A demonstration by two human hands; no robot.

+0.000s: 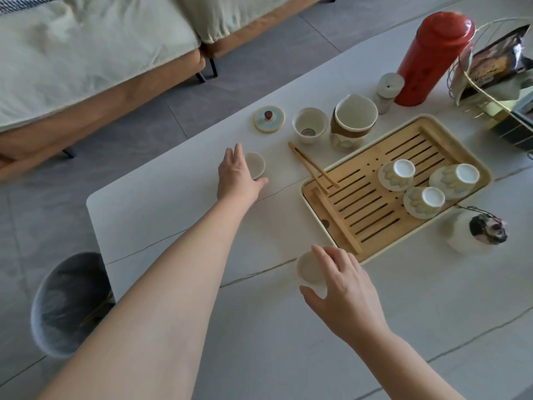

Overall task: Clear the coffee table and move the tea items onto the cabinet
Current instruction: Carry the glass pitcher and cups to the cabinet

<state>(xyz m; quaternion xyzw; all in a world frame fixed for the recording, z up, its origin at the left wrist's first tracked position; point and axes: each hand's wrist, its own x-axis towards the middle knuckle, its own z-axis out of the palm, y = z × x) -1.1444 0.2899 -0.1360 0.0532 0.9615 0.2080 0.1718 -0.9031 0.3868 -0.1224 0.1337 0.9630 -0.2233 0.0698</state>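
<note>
My left hand (238, 177) curls around a small white teacup (255, 164) standing on the white coffee table (178, 220), thumb at its near side. My right hand (343, 287) grips a second small white teacup (310, 269) near the front corner of the bamboo tea tray (354, 215). Three patterned cups (396, 174) lie upside down on the tray. Bamboo tongs (311, 166) lean over the tray's far-left edge. Behind them stand a strainer cup (310, 125), a pitcher (353, 122) and a round lid (269, 119).
A red canister (429, 59) and a small grey jar (388, 90) stand at the back. A wire basket (496, 79) with packets is at the far right. A white vase (473, 232) sits right of the tray. A bin (70, 304) and sofa (86, 53) flank the table.
</note>
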